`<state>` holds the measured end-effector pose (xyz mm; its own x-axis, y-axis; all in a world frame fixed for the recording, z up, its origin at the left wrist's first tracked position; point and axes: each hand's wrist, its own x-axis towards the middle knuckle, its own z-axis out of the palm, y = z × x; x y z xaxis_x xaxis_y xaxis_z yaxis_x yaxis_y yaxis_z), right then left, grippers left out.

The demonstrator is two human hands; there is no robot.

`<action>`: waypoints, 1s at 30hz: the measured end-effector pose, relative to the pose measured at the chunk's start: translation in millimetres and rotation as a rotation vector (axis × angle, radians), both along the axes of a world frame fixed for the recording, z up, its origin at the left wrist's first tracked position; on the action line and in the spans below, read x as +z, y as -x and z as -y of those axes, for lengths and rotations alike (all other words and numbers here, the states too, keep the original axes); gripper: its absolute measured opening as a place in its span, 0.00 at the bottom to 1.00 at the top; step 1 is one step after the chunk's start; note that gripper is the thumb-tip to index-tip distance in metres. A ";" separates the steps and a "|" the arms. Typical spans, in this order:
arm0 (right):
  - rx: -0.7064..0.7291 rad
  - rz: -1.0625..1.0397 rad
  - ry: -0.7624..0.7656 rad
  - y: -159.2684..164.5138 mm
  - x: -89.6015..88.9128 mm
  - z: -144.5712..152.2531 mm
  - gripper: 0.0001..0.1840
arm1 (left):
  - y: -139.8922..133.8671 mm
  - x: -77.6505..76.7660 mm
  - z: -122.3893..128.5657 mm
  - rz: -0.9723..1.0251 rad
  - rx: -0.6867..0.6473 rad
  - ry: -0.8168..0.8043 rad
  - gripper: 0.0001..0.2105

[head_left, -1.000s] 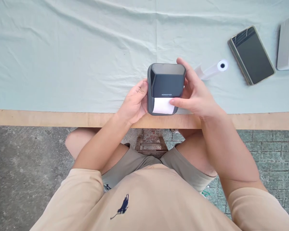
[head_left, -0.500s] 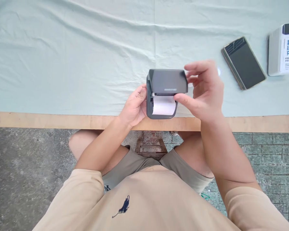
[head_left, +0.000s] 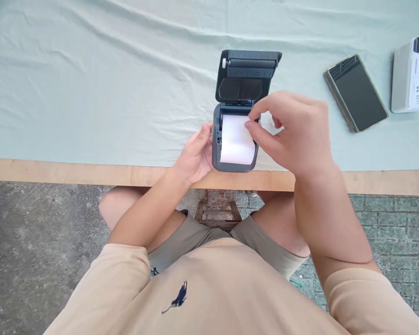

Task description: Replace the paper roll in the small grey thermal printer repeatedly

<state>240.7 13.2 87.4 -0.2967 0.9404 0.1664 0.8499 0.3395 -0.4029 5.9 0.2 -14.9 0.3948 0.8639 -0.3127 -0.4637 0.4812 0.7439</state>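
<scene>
A dark, palm-sized label printer rests near the table's front edge, its lid tipped back on the hinge. Inside the lid a black roller with a white end shows. A white paper roll fills the printer's bay. My left hand is closed round the printer's left side, thumb along the edge, with the other fingers partly hidden. Over the right upper part of the paper, my right hand has its thumb and forefinger tips pinched together at the roll; its other fingers are curled.
Pale green cloth with wrinkles covers the table, whose bare wooden edge runs along the front. To the right lies a dark-screened phone. Beyond it a white box with printed blue characters is cut off by the frame.
The printer's lid has swung up and back, baring the paper roll. My right hand has left the lid and come to the paper. My left hand has stayed in place.
</scene>
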 end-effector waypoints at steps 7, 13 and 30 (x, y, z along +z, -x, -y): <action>0.045 0.253 0.100 3.1 0.0 6.7 0.16 | -3.0 3.2 5.5 -0.041 -0.058 -0.105 0.48; 0.023 0.304 0.142 9.1 8.8 1.9 0.14 | -2.2 2.4 4.6 -0.062 -0.088 -0.077 0.48; -0.198 -0.696 0.050 -116.7 -53.2 46.0 0.22 | 2.0 5.1 -2.6 -0.028 -0.055 -0.033 0.41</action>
<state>357.5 -32.7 34.2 0.0388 0.9768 0.2105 0.4344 0.1732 -0.8839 3.8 2.8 -9.7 0.4335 0.8511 -0.2963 -0.4161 0.4806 0.7719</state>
